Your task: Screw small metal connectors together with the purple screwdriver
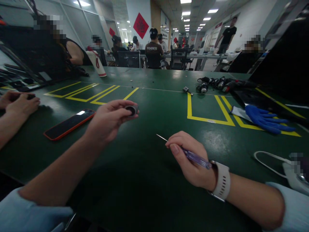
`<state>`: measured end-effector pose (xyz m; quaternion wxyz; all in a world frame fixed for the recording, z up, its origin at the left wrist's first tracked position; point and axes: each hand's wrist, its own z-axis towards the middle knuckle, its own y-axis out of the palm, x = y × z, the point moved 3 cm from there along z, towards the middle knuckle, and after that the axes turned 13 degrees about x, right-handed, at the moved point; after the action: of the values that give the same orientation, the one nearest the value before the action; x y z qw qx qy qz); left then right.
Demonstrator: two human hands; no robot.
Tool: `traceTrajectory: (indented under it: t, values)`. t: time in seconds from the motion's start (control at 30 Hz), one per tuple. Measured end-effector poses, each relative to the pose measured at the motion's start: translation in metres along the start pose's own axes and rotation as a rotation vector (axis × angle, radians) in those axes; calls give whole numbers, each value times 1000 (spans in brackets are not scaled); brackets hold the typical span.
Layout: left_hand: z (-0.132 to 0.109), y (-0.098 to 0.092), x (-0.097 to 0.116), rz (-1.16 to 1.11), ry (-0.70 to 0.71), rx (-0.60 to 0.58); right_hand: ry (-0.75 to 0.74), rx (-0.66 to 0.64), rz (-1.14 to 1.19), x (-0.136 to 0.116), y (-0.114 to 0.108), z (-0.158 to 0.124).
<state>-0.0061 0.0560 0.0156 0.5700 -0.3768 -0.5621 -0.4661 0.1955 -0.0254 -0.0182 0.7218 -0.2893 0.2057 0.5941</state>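
Note:
Between the thumb and fingers of my left hand [109,117] is a small round grey part with a dark centre [131,110], held up above the green table [135,167]. Its exact kind does not show. My right hand [190,158] grips a screwdriver [196,159] with a clear purple handle. The thin metal shaft points up and left, toward the round part but well apart from it. A phone in an orange case [70,125] lies flat just left of my left hand.
Yellow tape [210,121] marks boxes on the table. A blue glove [265,119], black cabled devices [212,84] and a small metal piece [187,90] lie at the right. A white cup [97,63] stands at the back left. Another person's hands [21,104] are at far left.

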Motion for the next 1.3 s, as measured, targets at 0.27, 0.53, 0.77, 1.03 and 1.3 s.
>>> traceTrajectory:
  t: [0.27, 0.53, 0.77, 1.03, 1.3]
  values:
    - [104, -88, 6, 562, 329, 543, 140, 26, -18, 15, 6, 1]
    - [129, -106, -13, 783, 318, 294, 229, 24, 18, 22, 6, 1]
    - [141, -104, -29, 806, 259, 169, 277, 6, 36, 23, 7, 1]
    - [138, -99, -23, 758, 186, 181, 318, 14, 24, 26, 8, 0]
    - [136, -104, -23, 787, 153, 153, 336, 5, 3, 27, 8, 0]
